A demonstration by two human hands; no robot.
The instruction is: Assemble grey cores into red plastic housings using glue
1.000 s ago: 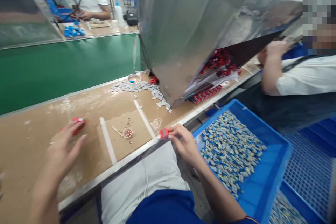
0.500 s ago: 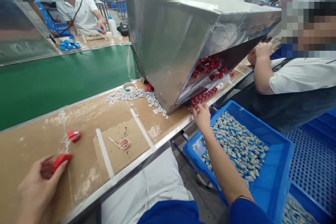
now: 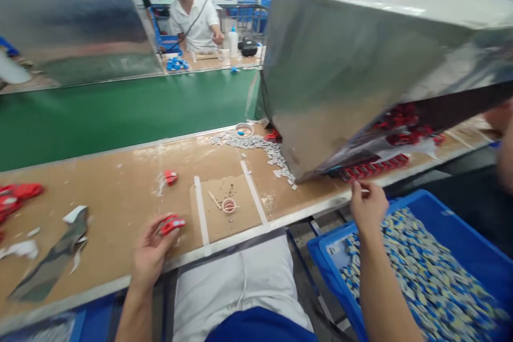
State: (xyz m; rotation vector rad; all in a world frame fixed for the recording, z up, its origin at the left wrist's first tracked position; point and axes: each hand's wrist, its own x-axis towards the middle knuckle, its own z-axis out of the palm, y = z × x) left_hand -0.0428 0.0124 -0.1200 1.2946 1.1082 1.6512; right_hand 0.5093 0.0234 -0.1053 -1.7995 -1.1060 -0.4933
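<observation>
A small red plastic clip-like part with a pale insert [image 3: 171, 224] is held between the fingertips of the left hand [image 3: 151, 248], just above the near edge of the brown workbench top [image 3: 120, 208], left of a white tape strip. It is tilted, with its long side roughly level. A small pale grey chip-like piece [image 3: 364, 190] is pinched in the right hand [image 3: 367, 206] at the near edge of the workbench top, just in front of a row of red plastic parts [image 3: 372, 165]; its details cannot be told.

Bright overhead light — edges perhaps motion-blurred
</observation>
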